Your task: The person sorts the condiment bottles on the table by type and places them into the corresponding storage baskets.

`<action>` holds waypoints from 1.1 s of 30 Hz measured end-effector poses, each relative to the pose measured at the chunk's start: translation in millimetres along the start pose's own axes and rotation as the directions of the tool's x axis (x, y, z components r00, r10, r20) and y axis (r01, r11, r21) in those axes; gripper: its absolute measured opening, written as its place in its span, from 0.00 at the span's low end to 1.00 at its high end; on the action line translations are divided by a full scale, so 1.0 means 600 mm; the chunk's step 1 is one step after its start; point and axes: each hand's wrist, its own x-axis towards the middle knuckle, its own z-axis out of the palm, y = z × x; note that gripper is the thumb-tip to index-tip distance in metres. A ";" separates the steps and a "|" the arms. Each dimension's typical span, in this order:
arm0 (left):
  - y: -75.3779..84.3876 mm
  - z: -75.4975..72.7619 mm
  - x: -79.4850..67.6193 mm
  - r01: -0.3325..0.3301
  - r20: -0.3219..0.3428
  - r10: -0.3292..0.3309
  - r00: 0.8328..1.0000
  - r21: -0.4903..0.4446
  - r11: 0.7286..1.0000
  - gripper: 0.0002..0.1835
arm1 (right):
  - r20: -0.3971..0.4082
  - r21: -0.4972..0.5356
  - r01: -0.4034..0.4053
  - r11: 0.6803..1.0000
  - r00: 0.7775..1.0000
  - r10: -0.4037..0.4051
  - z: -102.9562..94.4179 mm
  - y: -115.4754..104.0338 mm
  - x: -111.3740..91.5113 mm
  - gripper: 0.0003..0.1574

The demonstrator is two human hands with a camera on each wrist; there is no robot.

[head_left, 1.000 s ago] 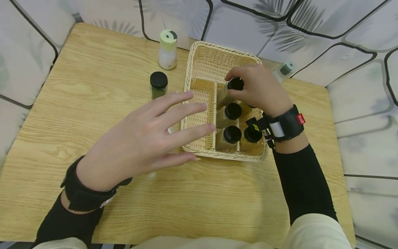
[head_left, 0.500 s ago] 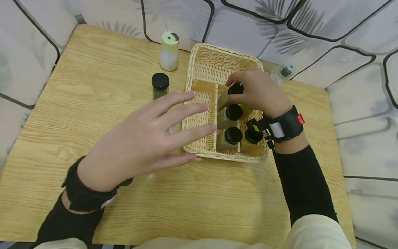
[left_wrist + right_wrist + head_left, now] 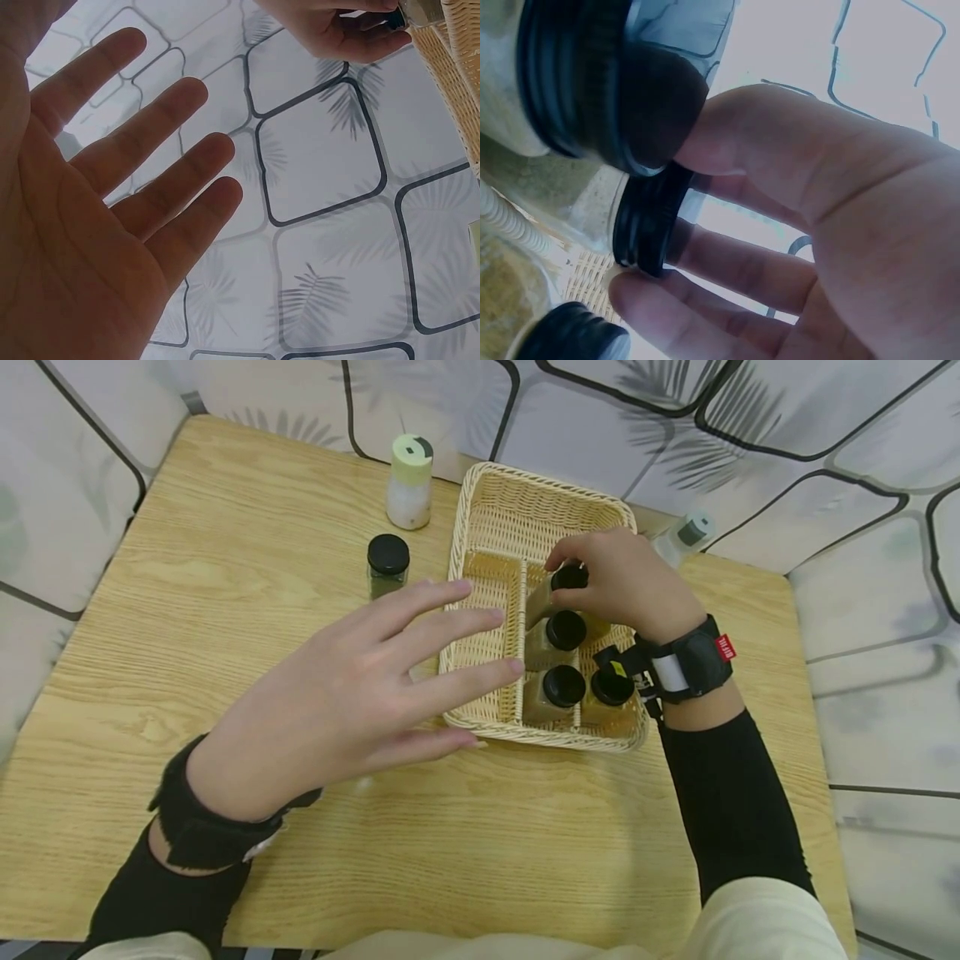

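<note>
In the head view my right hand (image 3: 630,578) reaches into a wicker basket (image 3: 547,742). Its thumb and fingers grip the black lid of a spice jar (image 3: 538,600) in the compartments on the basket's right side. The right wrist view shows fingers around that jar's lid (image 3: 649,221), while a nearer jar's lid (image 3: 574,75) covers part of it. My left hand (image 3: 337,697) hovers to the basket's left, fingers spread and straight, holding nothing. The same bare palm (image 3: 90,247) fills the left side of the left wrist view.
Several other black-lidded jars, such as the front one (image 3: 562,687), stand in the basket's right compartments. Left of the basket stand a green-capped shaker (image 3: 409,497) and a black-lidded jar (image 3: 387,558). Another shaker (image 3: 684,537) is behind my right hand, near the patterned wall covering (image 3: 570,427).
My right hand and the gripped jar have sunk slightly into the basket, mostly in the first half second. My left hand has stayed about where it was.
</note>
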 end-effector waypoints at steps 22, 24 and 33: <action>-0.023 -0.002 -0.006 0.020 0.004 -0.020 1.000 -0.006 1.000 0.29 | 0.053 -0.006 -0.052 0.999 0.997 0.052 -0.003 -0.005 -0.003 0.21; -0.032 -0.003 -0.008 0.039 0.013 -0.039 0.999 -0.017 0.999 0.29 | 0.055 -0.009 -0.058 0.998 0.997 0.058 -0.005 -0.004 -0.005 0.22; -0.056 0.001 -0.024 0.197 0.152 -0.187 0.971 -0.053 0.979 0.28 | 0.041 -0.003 -0.059 0.998 0.997 0.059 -0.008 -0.005 -0.009 0.24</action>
